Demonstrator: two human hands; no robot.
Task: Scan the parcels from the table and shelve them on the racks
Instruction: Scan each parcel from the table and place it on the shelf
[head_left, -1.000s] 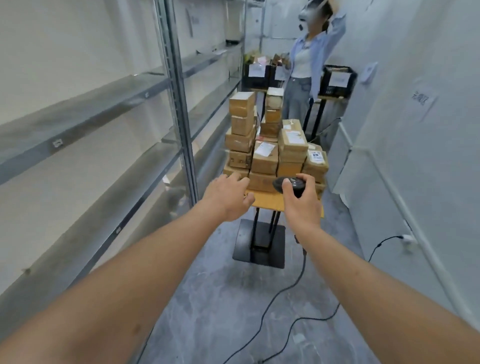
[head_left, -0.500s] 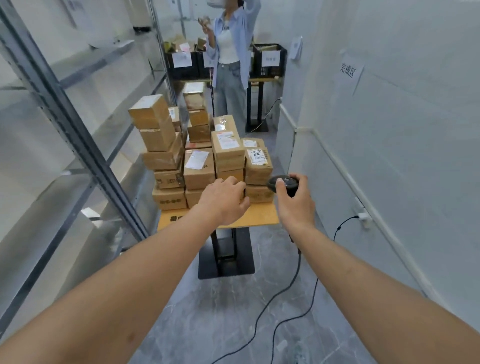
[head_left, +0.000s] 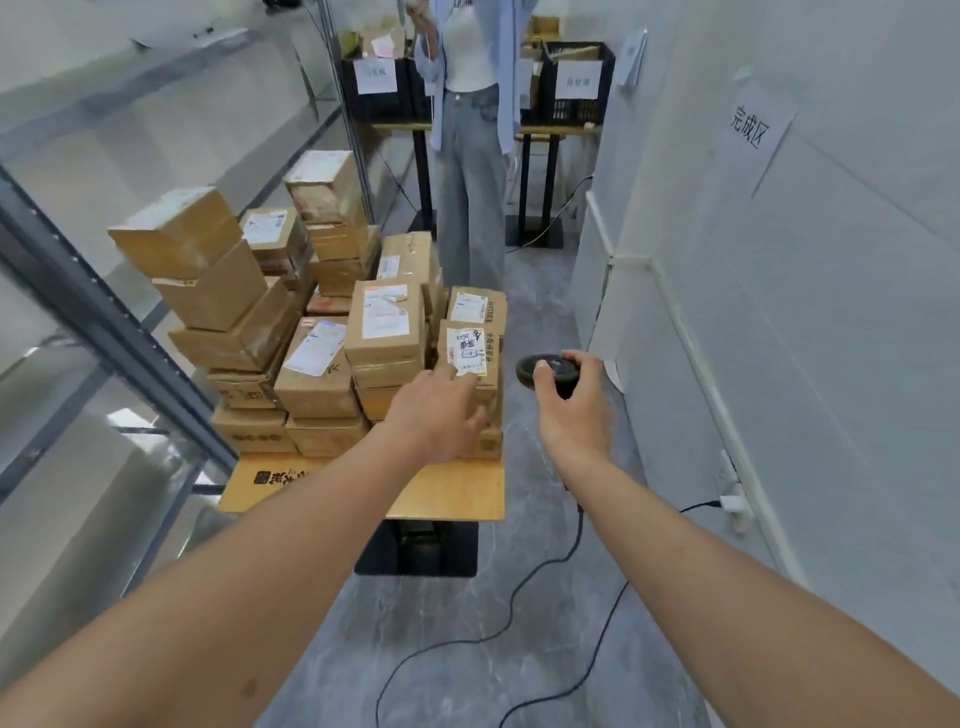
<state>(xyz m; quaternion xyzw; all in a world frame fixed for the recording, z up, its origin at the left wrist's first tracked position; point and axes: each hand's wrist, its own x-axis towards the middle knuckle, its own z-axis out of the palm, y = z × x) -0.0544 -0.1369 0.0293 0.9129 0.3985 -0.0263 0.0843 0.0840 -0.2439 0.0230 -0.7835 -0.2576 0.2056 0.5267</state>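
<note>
I note my left hand (head_left: 441, 410) with fingers (head_left: 448, 371) extended, touching the labelled parcel (head_left: 470, 358) topping the right-front stack on the table (head_left: 457, 493). My right hand (head_left: 571, 405) grips the corded barcode scanner (head_left: 545, 370), just right of that parcel.

We see through one wide-angle camera worn on the head, facing forward and down an aisle. The small wooden table (head_left: 457, 493) stacked with brown cardboard parcels (head_left: 384, 322) sits close at 12 o'clock, grey metal racks (head_left: 104, 312) at 9 o'clock.
</note>
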